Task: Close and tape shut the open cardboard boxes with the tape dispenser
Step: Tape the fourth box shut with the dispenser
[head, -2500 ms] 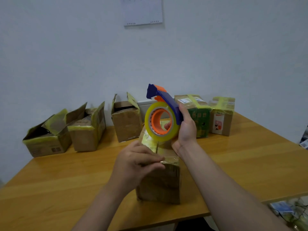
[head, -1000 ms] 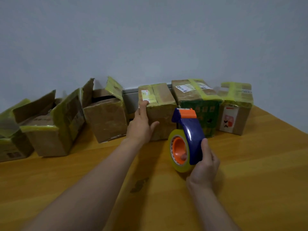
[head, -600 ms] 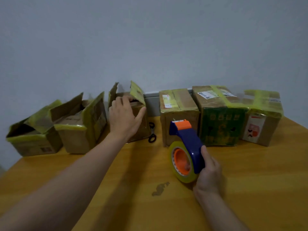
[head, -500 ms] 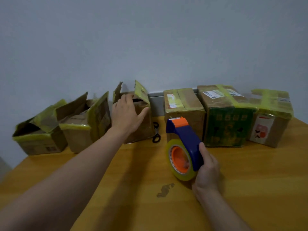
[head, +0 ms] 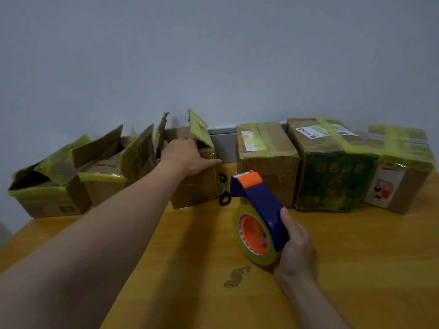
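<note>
Our left hand (head: 187, 155) has slid further onto the third open box (head: 197, 186) since a moment ago, fingers now hooked over its front rim and thumb spread along the front face. The right hand (head: 294, 245) has hardly stirred.

The wooden surface (head: 166, 269) carries a row of boxes along its far edge, and their order tells us where we are. Three taped boxes (head: 332, 167) stand shut on the right, and two more open boxes (head: 47, 193) wait on the left with flaps up, so we judge about half the job done. The third open box sits between the two groups, next in line. Its flaps stand upright, and the left grip holds it by the rim, likely to pull it forward where there is room to fold and tape.

The tape dispenser (head: 256, 205) rests its yellow roll on the surface in front of the taped boxes, cutter end up. The right grip is closed round its blue handle — kept ready, not put down.

Black scissors (head: 223, 188) lie in the gap just beside the third open box, so a careless pull may drag them. A small dark stain (head: 237, 276) marks the surface near the roll.
</note>
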Demonstrator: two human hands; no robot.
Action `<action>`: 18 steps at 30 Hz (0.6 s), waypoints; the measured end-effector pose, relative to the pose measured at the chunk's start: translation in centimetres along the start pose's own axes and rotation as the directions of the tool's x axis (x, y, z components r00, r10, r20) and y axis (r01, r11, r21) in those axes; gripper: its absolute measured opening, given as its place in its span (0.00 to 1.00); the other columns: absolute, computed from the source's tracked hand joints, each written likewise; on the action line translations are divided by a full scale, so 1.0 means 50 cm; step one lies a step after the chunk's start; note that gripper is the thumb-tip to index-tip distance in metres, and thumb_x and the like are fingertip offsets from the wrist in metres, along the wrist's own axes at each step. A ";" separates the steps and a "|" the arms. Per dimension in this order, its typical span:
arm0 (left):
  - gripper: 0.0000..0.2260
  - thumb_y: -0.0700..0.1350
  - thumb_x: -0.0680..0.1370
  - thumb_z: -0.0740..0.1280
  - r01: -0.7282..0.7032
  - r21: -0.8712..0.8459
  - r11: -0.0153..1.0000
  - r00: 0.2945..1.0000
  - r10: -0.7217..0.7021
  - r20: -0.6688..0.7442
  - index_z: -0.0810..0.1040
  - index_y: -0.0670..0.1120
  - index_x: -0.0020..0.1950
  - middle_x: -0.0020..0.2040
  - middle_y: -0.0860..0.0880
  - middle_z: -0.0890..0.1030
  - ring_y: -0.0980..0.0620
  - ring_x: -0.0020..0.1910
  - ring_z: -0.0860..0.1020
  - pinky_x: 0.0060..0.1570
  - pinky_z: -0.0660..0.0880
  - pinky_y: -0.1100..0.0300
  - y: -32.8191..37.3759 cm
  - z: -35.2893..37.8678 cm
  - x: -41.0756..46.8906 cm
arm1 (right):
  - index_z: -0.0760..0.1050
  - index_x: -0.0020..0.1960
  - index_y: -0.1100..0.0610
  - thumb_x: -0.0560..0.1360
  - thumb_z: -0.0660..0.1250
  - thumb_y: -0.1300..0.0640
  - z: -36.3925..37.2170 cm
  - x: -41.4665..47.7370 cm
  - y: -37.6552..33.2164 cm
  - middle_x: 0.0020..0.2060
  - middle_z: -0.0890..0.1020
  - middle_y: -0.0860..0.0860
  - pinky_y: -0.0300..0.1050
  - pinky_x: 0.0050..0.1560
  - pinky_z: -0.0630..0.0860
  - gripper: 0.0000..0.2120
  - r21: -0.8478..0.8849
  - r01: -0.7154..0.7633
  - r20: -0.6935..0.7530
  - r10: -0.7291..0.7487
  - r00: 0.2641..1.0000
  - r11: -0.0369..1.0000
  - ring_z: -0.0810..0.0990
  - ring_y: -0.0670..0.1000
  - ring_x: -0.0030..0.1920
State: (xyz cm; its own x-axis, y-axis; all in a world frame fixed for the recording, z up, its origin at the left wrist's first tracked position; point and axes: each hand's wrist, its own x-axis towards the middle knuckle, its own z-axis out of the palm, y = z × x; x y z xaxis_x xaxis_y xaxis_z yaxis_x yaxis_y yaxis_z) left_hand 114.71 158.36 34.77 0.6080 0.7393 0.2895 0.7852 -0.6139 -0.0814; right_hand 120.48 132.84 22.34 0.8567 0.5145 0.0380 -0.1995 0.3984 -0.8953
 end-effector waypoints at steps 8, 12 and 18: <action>0.42 0.80 0.73 0.53 -0.007 0.028 1.000 1.000 0.008 -0.014 0.78 0.47 0.67 0.62 0.45 0.81 0.41 0.62 0.78 0.72 0.67 0.37 -0.025 -0.034 -0.126 | 0.86 0.50 0.56 0.75 0.69 0.42 -0.005 -0.012 0.005 0.47 0.86 0.62 0.60 0.54 0.79 0.18 0.008 0.021 -0.030 -0.020 0.999 1.000 0.84 0.64 0.51; 0.38 0.78 0.73 0.54 -0.062 0.009 0.998 0.998 0.062 -0.015 0.80 0.50 0.64 0.58 0.48 0.82 0.44 0.59 0.79 0.69 0.69 0.40 -0.039 -0.067 -0.221 | 0.86 0.51 0.56 0.77 0.68 0.44 -0.010 -0.035 -0.006 0.48 0.86 0.61 0.61 0.56 0.79 0.17 0.040 0.012 -0.076 -0.009 0.997 0.999 0.84 0.65 0.53; 0.36 0.77 0.69 0.49 -0.185 -0.042 0.982 0.981 0.187 0.055 0.82 0.55 0.57 0.57 0.51 0.82 0.47 0.58 0.77 0.64 0.68 0.47 -0.085 -0.107 -0.349 | 0.88 0.47 0.54 0.76 0.68 0.44 -0.011 -0.078 -0.059 0.45 0.86 0.59 0.58 0.54 0.78 0.15 0.119 0.028 -0.081 -0.019 0.997 0.993 0.83 0.64 0.50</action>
State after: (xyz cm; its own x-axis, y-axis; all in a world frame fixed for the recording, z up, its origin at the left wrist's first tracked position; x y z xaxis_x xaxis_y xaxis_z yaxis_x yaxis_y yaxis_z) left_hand 100.13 146.60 35.16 0.7497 0.6254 0.2164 0.6535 -0.7512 -0.0930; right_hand 117.99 129.23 24.61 0.8959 0.4438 0.0187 -0.2303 0.5002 -0.8347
